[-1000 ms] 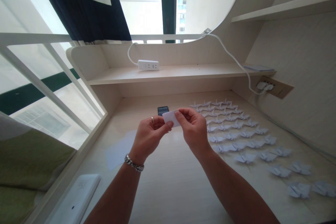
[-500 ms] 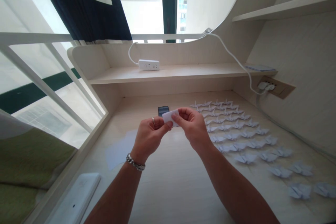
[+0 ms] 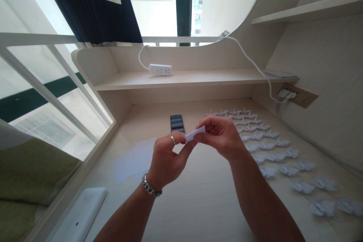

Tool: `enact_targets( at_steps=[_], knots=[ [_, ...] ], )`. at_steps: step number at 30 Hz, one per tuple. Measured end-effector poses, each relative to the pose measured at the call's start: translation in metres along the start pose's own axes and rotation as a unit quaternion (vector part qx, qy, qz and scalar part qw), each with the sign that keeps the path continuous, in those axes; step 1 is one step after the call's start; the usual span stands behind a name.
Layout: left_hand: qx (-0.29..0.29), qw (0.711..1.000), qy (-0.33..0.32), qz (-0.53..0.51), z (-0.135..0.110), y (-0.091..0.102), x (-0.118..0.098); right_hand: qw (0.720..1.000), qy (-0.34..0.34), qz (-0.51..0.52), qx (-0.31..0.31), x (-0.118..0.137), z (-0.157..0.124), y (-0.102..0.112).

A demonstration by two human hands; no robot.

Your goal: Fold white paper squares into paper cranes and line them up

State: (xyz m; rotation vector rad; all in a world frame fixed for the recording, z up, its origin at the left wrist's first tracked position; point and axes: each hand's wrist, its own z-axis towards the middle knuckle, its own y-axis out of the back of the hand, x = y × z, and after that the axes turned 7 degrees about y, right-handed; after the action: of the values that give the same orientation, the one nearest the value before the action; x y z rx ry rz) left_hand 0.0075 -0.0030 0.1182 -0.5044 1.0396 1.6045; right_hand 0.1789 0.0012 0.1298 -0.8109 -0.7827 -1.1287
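A small piece of folded white paper [image 3: 195, 133] is held up over the desk between both hands. My left hand [image 3: 170, 155], with a ring and a chain bracelet, pinches its left end. Fingers and thumb of my right hand [image 3: 221, 136] close on its right end. The paper shows as a narrow, slightly curved strip, and its far side is hidden. Just behind my left hand lies a phone [image 3: 177, 123] with its screen lit. Rows of folded white paper cranes [image 3: 266, 145] spread to the right of my right hand, partly covered by my forearm.
Flat white paper sheets [image 3: 133, 160] lie left of my left hand. A white box-like object [image 3: 82, 211] sits at the desk's near left. A power strip [image 3: 160, 70] stands on the back shelf [image 3: 193, 77]; a white cable [image 3: 252, 62] runs to the wall socket [image 3: 302, 95].
Both hands have shifted slightly right and nearer with the paper. The paper has turned from a flat face to a narrow, tilted strip. More of the phone shows.
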Motion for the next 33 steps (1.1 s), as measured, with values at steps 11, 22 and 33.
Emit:
enact_targets(
  at_steps=[11, 22, 33],
  knots=[
    [0.018, 0.999, -0.048, -0.012, -0.006, -0.003, -0.003, 0.996, 0.03, 0.013, -0.083, 0.009, -0.004, -0.001],
    [-0.001, 1.0, 0.03, -0.005, -0.004, -0.003, 0.003, 0.998, 0.019, -0.026, -0.056, 0.004, -0.001, -0.001],
    [0.027, 0.988, 0.114, -0.098, 0.0, -0.006, 0.012, 0.999, -0.011, 0.007, -0.037, -0.011, 0.003, -0.002]
  ],
)
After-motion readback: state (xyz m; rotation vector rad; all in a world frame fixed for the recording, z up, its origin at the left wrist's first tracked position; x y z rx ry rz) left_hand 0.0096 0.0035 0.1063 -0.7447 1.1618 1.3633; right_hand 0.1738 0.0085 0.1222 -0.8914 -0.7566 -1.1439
